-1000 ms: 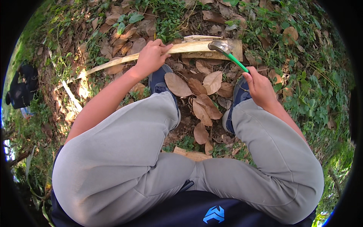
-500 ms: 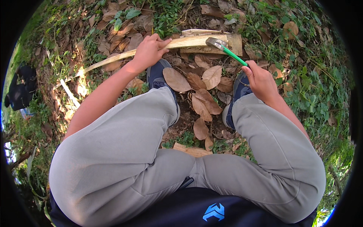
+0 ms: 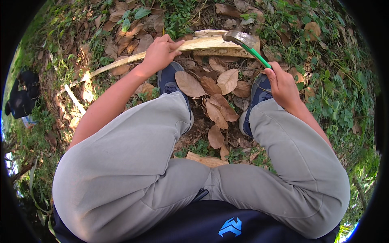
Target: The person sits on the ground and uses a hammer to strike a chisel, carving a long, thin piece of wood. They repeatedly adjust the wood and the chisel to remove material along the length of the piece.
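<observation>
A long pale wooden strip (image 3: 121, 62) lies across the ground beyond my feet and looks curved. My left hand (image 3: 159, 52) is closed over it near its middle, one finger stretched along the wood. The strip's right end rests over a shorter, wider wooden board (image 3: 221, 52). In my right hand (image 3: 282, 83) is a hammer with a green handle (image 3: 259, 56), gripped low on the handle. Its metal head (image 3: 240, 38) hangs over the strip's right end; whether it touches the wood I cannot tell.
My two blue shoes (image 3: 172, 77) stand on the near side of the wood. Dry brown leaves (image 3: 219, 109) lie between them, with a piece of wood (image 3: 206, 160) nearer me. A thin stick (image 3: 75, 99) and a dark bag-like thing (image 3: 23, 94) lie at the left.
The hammer head has shifted slightly right and up, and my right hand has moved a little right with it. My left hand and the strip stay in place.
</observation>
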Demonstrator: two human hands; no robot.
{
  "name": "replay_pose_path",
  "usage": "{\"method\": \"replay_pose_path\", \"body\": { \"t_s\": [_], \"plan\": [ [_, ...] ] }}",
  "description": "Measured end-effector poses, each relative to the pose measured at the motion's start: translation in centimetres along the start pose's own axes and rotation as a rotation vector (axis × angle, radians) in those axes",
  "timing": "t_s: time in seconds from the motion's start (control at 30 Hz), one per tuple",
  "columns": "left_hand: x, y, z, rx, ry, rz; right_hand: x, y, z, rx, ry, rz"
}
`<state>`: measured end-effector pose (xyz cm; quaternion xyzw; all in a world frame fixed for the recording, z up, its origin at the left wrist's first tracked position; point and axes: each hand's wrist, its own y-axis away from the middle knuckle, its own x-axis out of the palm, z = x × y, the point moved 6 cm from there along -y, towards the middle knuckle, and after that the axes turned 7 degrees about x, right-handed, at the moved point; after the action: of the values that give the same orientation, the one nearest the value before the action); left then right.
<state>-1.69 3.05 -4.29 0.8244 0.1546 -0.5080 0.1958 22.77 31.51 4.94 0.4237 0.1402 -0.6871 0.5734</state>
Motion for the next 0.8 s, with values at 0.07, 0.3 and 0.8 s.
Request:
{"method": "replay_pose_path", "body": {
  "t_s": [0.07,0.3,0.8],
  "plan": [
    [0.0,-0.1,-0.1,0.000,0.005,0.000,-0.2,0.1,0.4,-0.016,-0.024,-0.019],
    [0.2,-0.3,-0.2,-0.009,0.013,0.012,0.4,-0.6,-0.9,0.052,0.110,0.039],
    [0.2,-0.3,0.0,-0.021,0.017,0.021,-0.1,-0.6,0.3,0.020,0.016,0.009]
  ]
}}
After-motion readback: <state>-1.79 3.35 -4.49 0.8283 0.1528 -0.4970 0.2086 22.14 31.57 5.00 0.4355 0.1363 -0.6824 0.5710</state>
